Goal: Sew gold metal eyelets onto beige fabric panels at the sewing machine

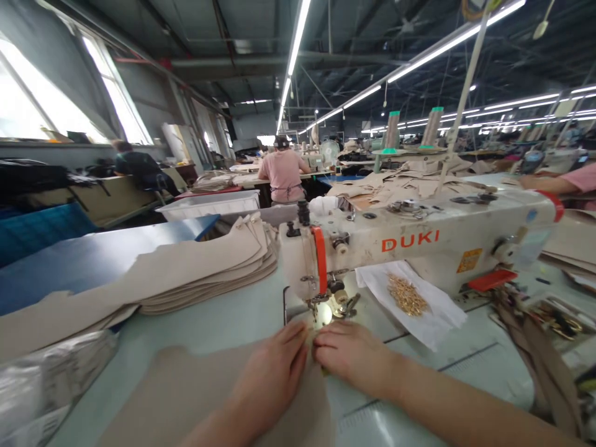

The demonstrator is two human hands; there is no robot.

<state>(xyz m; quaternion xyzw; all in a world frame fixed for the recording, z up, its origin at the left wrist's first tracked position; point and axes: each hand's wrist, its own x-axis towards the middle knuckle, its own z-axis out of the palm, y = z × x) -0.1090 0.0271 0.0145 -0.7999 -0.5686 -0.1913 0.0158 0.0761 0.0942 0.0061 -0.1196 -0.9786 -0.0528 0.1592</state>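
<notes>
A beige fabric piece (205, 379) lies on the pale green sewing table, its far end under the needle area of a white sewing machine (358, 239). My left hand (274, 360) rests on this piece just before the presser foot, fingers together and pressing its edge. Close beside it, my right hand (351, 354) has its fingers bent and pressed at the right edge of the same piece. A lamp glows at the needle, and my fingers hide the cloth between them. Something small and yellowish shows under the right fingers, too blurred to name.
Left of the machine lies a stack of beige cut pieces (209, 273). Small gold metal parts (407, 295) sit on a white sheet (437, 323) under the machine arm. Clear plastic wrap (51, 385) lies at the left edge. A person in pink (284, 171) sits ahead.
</notes>
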